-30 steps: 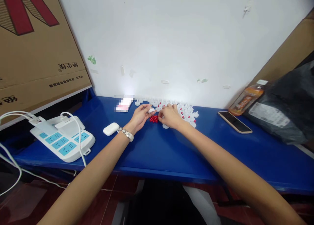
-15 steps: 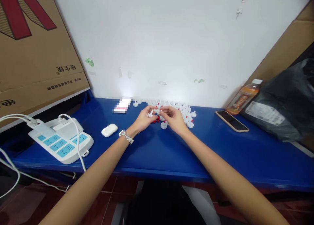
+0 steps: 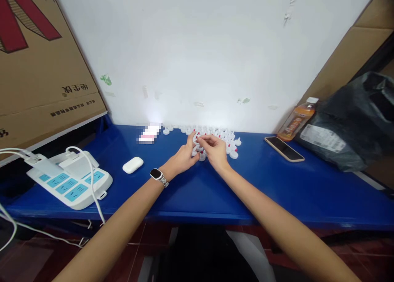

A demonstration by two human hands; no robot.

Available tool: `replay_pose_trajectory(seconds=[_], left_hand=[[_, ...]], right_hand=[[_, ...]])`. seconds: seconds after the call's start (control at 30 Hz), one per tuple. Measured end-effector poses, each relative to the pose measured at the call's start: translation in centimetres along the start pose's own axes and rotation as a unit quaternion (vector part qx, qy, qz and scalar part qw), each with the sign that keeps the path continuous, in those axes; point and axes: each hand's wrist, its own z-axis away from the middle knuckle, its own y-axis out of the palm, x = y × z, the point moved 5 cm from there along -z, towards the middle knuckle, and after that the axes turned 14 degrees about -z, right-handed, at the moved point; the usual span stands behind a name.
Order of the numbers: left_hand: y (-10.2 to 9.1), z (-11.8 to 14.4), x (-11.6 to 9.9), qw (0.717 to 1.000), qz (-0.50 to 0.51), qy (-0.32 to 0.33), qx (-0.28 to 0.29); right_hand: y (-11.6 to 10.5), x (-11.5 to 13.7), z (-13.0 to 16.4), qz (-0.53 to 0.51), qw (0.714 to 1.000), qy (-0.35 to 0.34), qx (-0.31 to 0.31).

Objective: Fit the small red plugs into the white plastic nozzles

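The right hand [image 3: 214,150] pinches a white spouted cap [image 3: 195,141] that the left hand [image 3: 181,159] also grips, to the right of the white case [image 3: 133,165], and farther from that case several of the clustered caps [image 3: 234,155] already wear red tips [image 3: 236,150], while others there still look bare.

Your tabletop [image 3: 215,200] is blue. By its far edge, the little caps [image 3: 234,154] are white, and some have red tips [image 3: 236,150]. Toward the left edge, your power strip [image 3: 66,184] is white with light blue patches, and the case [image 3: 133,165] is all white. Toward the right edge, your phone [image 3: 285,149] is black with a tan rim, the bottle [image 3: 296,122] is orange with a white top, and the bag [image 3: 351,118] is dark grey. Your watch [image 3: 156,174] has a black face and a silvery band.
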Motion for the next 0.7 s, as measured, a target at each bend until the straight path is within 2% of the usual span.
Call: replay_pose_trajectory(seconds=[0.33,0.5,0.7], left_hand=[[0.0,-0.2,-0.1,0.999,0.025,-0.011,-0.016],[0.1,-0.1,0.3,1.000,0.015,-0.010,-0.010],[-0.1,0.0,0.3,0.999,0.030,-0.011,-0.011]], right_hand=[[0.4,0.1,0.8,0.019,0.999,-0.031,-0.014],[0.6,0.4,0.9,0.027,0.999,-0.035,0.000],[0.8,0.7,1.1,0.086,0.994,-0.056,0.023]])
